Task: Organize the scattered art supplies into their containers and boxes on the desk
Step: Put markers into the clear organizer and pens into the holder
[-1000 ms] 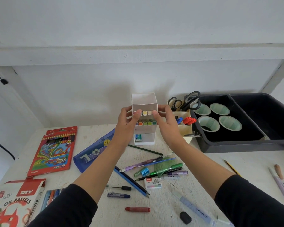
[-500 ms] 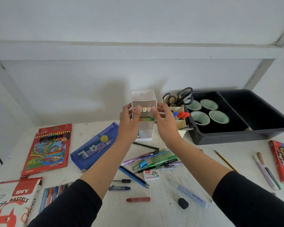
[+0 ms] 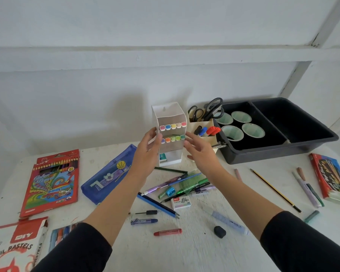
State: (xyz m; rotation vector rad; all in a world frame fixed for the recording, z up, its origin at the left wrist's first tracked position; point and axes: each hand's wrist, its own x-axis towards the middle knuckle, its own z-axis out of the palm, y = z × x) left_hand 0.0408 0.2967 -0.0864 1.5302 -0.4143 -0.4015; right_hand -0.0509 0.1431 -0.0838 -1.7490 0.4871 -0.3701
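The white marker box [image 3: 171,148] stands upright at the back of the counter [image 3: 204,252], two rows of coloured caps [image 3: 173,126] showing. The left hand [image 3: 147,152] touches its left edge, but I cannot tell whether the fingers grip. The right hand [image 3: 198,150] hovers just beside the box, fingers spread and released. Readable nearby — "DIY OIL PASTELS" carton [image 3: 14,246], "STAPLES" box [image 3: 182,202], pencil pack [image 3: 51,183] marked "18".

Plain white wall [image 3: 86,105] across the whole back, softly and evenly lit, with a faint grey shadow near the middle. Along it, a broad white horizontal ledge [image 3: 126,57]. At right, a slanting white strut [image 3: 294,75] beneath the ledge. Below, a white, scuffed desk [image 3: 204,252] against the wall.
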